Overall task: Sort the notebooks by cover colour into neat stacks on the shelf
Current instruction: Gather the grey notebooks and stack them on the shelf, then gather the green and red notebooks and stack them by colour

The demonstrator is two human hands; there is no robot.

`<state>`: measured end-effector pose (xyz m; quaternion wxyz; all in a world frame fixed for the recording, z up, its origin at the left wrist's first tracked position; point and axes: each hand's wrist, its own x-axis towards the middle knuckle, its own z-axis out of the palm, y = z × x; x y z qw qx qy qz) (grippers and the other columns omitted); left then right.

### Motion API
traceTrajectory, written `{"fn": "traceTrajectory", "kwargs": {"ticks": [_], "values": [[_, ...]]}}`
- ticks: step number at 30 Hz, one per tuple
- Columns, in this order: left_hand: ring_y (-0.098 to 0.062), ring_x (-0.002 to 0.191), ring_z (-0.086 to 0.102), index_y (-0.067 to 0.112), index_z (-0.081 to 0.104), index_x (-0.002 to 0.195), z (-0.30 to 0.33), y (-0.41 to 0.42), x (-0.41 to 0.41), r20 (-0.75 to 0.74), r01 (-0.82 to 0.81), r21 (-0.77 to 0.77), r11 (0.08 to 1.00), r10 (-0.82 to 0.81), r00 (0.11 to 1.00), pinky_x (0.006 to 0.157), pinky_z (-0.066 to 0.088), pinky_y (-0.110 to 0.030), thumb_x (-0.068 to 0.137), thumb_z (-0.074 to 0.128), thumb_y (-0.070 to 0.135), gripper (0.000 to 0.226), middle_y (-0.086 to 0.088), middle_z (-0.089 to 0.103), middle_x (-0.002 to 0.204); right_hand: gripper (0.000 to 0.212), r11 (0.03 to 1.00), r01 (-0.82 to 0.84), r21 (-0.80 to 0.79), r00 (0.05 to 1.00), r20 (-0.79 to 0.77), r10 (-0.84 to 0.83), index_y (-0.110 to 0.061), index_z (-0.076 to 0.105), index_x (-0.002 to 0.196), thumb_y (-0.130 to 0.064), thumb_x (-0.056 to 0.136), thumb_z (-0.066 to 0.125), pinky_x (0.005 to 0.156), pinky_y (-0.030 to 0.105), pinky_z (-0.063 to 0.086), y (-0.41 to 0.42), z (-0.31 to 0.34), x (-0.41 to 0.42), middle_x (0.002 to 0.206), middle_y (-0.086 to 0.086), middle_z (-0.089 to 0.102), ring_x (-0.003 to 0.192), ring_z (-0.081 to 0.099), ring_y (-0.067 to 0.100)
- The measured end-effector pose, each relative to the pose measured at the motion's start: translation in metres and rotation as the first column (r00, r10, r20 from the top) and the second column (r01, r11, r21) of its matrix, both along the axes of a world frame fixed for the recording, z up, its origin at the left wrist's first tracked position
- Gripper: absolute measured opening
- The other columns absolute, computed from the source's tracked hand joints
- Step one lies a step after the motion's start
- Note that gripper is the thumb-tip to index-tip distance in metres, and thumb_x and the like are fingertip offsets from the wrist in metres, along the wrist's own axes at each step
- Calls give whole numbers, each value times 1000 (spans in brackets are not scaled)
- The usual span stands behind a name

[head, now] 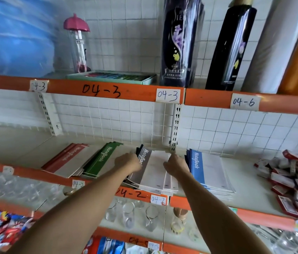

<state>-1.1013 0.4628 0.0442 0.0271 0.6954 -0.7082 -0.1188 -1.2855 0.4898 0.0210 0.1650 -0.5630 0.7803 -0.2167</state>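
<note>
Four notebook stacks lie on the middle shelf: red, green, grey and blue. The grey stack is fanned out, its front corners over the shelf's orange edge. My left hand grips the grey stack's left side near the spine. On the stack's right side my right hand holds the edge, fingers curled over it. Both forearms reach up from below.
A heap of small red and white boxes sits at the shelf's right end. The shelf above carries dark bottles, a crayon box and a pink-capped bottle. Glasses stand on the shelf below.
</note>
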Motion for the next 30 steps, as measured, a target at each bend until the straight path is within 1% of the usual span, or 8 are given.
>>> {"fn": "traceTrajectory", "kwargs": {"ticks": [5,7,10,12,15,19,23,30], "values": [[-22,97,61,17,42,136,1,6,-6,203,135,-80,988,-117,972,83,42,-34,91,58,51,58,-4,59,116,23,995,-71,-76,992,-111,63,-13,61,105,-20,84,55,79,34,52,-5,-4,8,108,9,64,98,58,29],[-24,99,62,18,43,135,1,4,2,188,214,-134,968,-187,964,85,43,-36,92,56,53,57,-4,61,110,20,988,-117,-104,986,-130,104,-15,61,102,-24,85,56,81,34,51,-9,-2,17,108,9,65,100,58,29],[-19,82,63,21,52,125,-3,-5,29,116,307,-170,936,-291,950,67,47,-30,95,54,50,42,1,63,94,19,973,-174,-149,973,-179,146,-18,60,101,-30,88,56,81,33,48,-12,5,42,110,7,64,103,59,29],[-18,83,63,19,55,119,-7,-17,59,77,320,-197,927,-310,947,63,46,-29,96,54,47,36,1,65,100,24,971,-203,-125,961,-215,173,-17,60,110,-31,91,56,77,28,40,-13,9,68,113,7,61,107,57,29],[-25,102,62,16,53,127,-9,-34,112,56,316,-306,898,-315,948,76,50,-32,95,58,44,43,-3,62,121,34,962,-252,-105,954,-196,228,-15,58,118,-33,89,59,89,33,43,-22,14,111,121,10,57,115,51,32],[-25,107,59,21,47,134,-14,-46,189,-16,283,-246,927,-295,955,86,51,-36,91,60,48,52,-5,62,124,52,962,-261,-76,949,-202,241,-18,52,134,-42,89,60,104,37,39,-31,13,176,137,6,49,128,43,28],[-26,124,51,20,51,134,-13,-56,268,-4,285,-333,899,-304,953,101,45,-38,90,53,54,56,-3,55,138,59,954,-301,-11,934,-205,292,-17,48,138,-44,87,62,103,40,43,-47,11,250,141,8,48,127,47,31],[-28,107,63,26,34,145,-25,-74,388,-3,271,-201,941,-278,961,84,51,-38,91,56,54,65,-4,60,130,67,934,-354,58,921,-151,358,-14,41,143,-47,89,62,103,44,46,-71,-9,379,143,12,48,126,51,33]]}}
